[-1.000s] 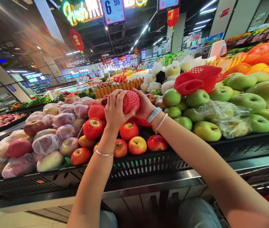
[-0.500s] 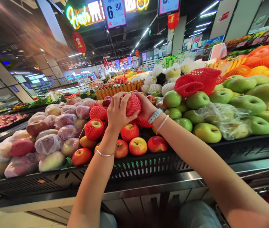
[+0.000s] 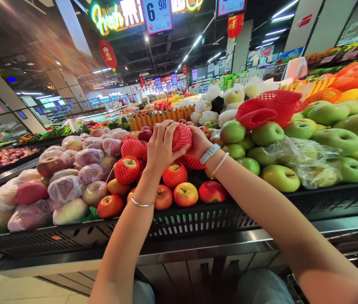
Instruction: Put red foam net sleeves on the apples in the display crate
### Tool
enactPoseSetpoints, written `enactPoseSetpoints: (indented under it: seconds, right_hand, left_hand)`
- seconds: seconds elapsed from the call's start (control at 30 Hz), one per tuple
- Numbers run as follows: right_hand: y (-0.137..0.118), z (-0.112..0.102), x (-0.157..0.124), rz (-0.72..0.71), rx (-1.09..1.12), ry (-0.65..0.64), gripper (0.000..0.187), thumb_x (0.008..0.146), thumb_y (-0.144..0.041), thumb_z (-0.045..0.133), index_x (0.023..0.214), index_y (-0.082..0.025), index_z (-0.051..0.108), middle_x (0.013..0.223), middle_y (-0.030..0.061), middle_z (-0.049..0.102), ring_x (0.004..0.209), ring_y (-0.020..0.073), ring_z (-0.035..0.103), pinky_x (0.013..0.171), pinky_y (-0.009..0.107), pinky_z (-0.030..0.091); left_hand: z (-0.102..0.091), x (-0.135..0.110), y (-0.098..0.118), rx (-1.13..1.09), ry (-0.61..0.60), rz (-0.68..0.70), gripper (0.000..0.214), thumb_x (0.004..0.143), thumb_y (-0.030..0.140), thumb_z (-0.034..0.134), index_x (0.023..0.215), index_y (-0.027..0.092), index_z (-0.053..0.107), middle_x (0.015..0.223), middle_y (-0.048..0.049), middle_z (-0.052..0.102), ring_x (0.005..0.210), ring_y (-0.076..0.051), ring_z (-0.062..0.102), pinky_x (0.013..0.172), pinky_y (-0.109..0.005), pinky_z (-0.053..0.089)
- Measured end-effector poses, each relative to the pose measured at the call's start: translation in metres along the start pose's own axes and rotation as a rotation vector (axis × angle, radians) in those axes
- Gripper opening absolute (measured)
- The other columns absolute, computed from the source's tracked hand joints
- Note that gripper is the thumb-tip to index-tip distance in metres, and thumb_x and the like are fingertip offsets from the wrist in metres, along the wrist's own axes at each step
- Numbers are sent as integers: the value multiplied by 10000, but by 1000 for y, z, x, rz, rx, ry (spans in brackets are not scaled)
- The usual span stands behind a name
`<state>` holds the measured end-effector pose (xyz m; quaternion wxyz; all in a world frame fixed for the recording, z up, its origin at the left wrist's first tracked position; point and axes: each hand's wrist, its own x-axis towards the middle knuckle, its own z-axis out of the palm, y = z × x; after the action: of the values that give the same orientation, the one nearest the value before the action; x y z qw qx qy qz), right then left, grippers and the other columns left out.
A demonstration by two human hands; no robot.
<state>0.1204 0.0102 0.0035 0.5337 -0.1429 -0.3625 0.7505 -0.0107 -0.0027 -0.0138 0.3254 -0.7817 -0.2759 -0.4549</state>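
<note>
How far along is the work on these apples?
Done: red apples in red foam nets sit in the black plastic crate. In hand: one netted red apple between the left hand and right hand. Remaining, perhaps: bare red apples along the front row.

Left forearm (image 3: 120,253) bare, thin silver bangle (image 3: 141,203); right forearm (image 3: 277,215) bare, white-strapped watch (image 3: 210,153), white beaded bracelet (image 3: 220,164); grey trousers (image 3: 263,288).

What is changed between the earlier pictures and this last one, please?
The left hand and right hand have moved the fruit in a red foam net slightly to the right, and the left fingers now wrap further over it. Neither hand let go. The head camera also drifted a little. The apples on the display stayed as they were.
</note>
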Motion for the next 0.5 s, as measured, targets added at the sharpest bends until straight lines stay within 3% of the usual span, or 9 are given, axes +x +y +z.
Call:
enactPoseSetpoints:
  seconds: [0.3,0.5]
  right_hand:
    - [-1,0,-1,27,-8,43,383,957,-276,268,700,-197,542,664,34,664,783,185,660,820,358,574]
    - [-5,-12,4,61,1,-63,413,961,-306,240,793,-199,602,724,39,697,808,192,673,811,368,574]
  left_hand:
    - [-2,1,0,-88,-63,-42,636,876,622,487,1336,188,418,1321,-153,543,1231,-299,517,1063,-478,426]
    - [-2,3,1,-178,-118,-67,792,862,704,422,1469,215,277,1490,-178,397,1401,-319,367,1166,-503,298]
